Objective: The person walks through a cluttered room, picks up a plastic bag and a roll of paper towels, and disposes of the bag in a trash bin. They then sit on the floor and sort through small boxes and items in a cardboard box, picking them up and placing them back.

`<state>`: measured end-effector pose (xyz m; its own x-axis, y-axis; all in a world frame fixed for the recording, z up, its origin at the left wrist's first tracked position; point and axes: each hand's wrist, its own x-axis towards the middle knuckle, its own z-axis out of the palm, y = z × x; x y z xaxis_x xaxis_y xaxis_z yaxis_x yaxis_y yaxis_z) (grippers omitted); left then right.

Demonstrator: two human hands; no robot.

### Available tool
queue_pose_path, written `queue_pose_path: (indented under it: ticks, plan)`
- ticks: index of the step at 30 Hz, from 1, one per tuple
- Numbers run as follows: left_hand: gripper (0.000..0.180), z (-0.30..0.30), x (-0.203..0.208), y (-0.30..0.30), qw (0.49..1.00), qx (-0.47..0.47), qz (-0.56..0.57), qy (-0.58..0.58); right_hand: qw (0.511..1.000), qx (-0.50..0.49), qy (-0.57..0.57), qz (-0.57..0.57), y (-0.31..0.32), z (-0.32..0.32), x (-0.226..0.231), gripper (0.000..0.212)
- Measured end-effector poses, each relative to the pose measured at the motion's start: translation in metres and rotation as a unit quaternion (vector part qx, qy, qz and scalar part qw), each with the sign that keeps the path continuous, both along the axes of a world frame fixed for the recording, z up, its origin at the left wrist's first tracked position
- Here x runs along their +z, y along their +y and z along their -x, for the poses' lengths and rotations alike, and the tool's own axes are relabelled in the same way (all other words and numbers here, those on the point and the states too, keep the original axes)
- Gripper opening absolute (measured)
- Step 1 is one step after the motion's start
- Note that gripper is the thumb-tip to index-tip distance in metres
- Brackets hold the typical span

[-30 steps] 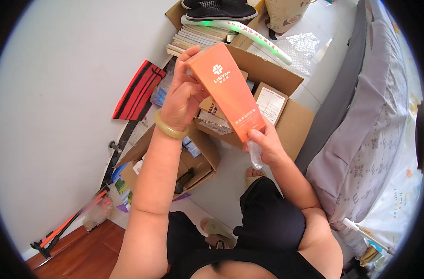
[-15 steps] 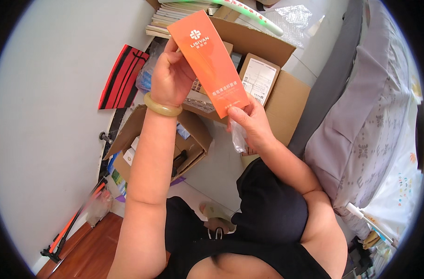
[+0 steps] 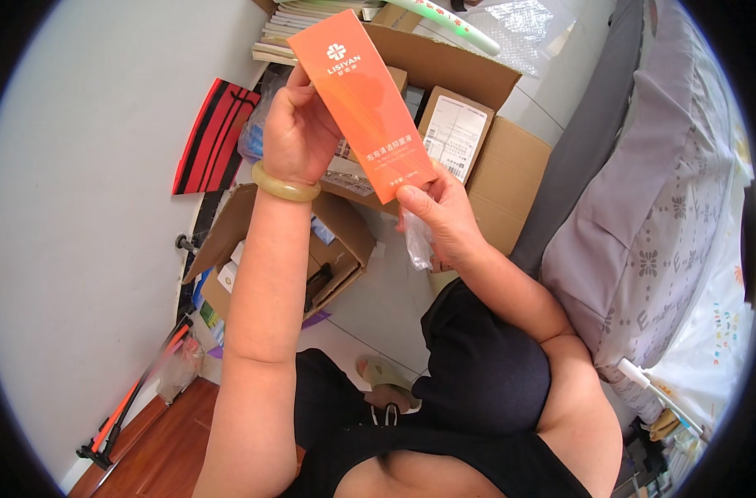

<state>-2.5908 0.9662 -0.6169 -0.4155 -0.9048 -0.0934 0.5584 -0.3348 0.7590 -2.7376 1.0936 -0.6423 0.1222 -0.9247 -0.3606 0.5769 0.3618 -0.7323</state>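
Note:
A tall orange carton point(image 3: 360, 108) with white print is held up tilted between both hands, over an open cardboard box. My left hand point(image 3: 299, 133) grips its left side near the top, the fingers going behind it and a pale bangle round the wrist. My right hand point(image 3: 440, 212) pinches the lower right corner, thumb on the front. Crumpled clear plastic point(image 3: 418, 242) hangs from below the right hand's fingers. The fingers behind the carton are partly hidden.
Beneath the carton is a large cardboard box point(image 3: 511, 178) holding a labelled box point(image 3: 454, 133). A smaller open box point(image 3: 345, 286) stands nearer, with packages inside. Books point(image 3: 278, 37) are stacked at the back. A wall lies left, a fabric-covered bed point(image 3: 635, 199) right.
Both hands and the orange carton have shifted slightly left in the picture, with the carton a little higher. The grip on it is the same.

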Motion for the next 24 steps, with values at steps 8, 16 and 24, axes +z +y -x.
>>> queue_pose_path:
  ticks: [8, 16, 24]
  plan:
    - [0.054, 0.005, 0.002, 0.004, 0.998, -0.039, 0.039, -0.009, 1.000, 0.009, 0.007, -0.010, -0.001, 0.001, 0.001, 0.039]
    - [0.067, 0.028, 0.024, 0.002, 0.907, 0.035, 0.333, -0.254, 0.942, -0.147, 0.243, 0.180, -0.026, 0.035, 0.012, 0.052]
    - [0.096, 0.066, -0.002, 0.018, 0.825, -0.045, 0.470, -0.311, 0.836, -0.247, 0.407, 0.273, -0.043, 0.054, 0.028, 0.060]
